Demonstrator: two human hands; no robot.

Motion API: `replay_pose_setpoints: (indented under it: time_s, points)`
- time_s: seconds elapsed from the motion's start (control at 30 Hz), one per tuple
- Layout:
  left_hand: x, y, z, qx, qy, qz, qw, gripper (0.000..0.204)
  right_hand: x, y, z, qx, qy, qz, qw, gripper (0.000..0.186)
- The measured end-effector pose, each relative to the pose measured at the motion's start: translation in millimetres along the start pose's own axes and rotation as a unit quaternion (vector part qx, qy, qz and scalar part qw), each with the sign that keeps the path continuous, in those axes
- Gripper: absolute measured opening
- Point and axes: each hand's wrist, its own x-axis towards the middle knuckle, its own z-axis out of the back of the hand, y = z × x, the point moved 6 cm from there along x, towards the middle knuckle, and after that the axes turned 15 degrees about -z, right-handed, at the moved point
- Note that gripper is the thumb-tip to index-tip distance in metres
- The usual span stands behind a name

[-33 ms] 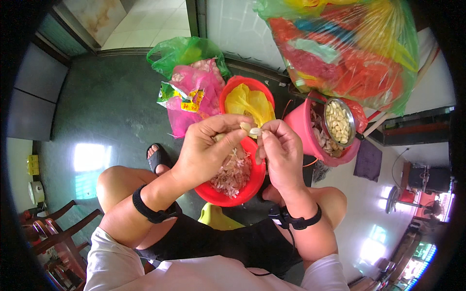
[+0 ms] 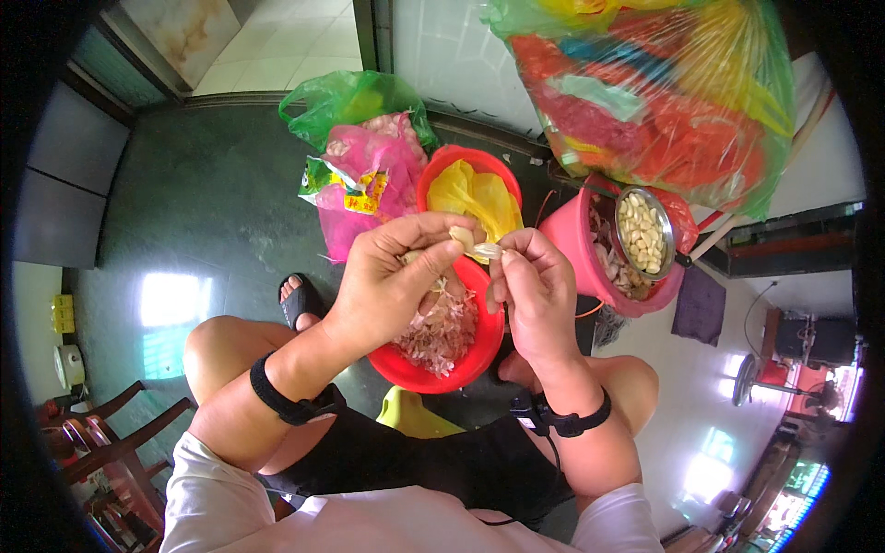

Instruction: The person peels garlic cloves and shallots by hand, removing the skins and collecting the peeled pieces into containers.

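Observation:
A pale garlic clove (image 2: 462,238) is pinched between the thumb and fingers of my left hand (image 2: 392,281), above the red basin (image 2: 490,341). My right hand (image 2: 535,295) grips a bit of white papery garlic skin (image 2: 489,250) at the clove's right end, thumb against forefinger. Beneath both hands, loose garlic skins (image 2: 441,336) fill the basin. Off to the right, a metal strainer (image 2: 643,232) of peeled cloves rests over a pink bucket (image 2: 564,232) that also holds skins.
Beyond the basin stands a red bucket (image 2: 427,184) lined with a yellow bag (image 2: 468,195). Left of it lies a pink mesh bag (image 2: 369,166) of garlic beside a green plastic bag (image 2: 355,97). A large bag of coloured plastic (image 2: 645,101) sits at the far right.
The clove has shifted slightly left and tilted in my left fingers. The papery skin between my hands looks drawn out a little longer.

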Motion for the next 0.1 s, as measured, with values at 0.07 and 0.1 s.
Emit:
replay_pose_setpoints:
  time_s: [0.07, 0.1]
  points:
    - [0.5, -6.9, 4.4, -0.048, -0.017, 0.061, 0.997, 0.025, 2.1, -5.2, 4.8, 0.03, 0.017, -0.015, 0.999, 0.011]
    - [2.7, -9.1, 3.8, -0.061, -0.024, 0.045, 0.997, 0.026, 1.2, -3.7, 4.4, 0.017, 0.028, -0.017, 0.999, 0.01]
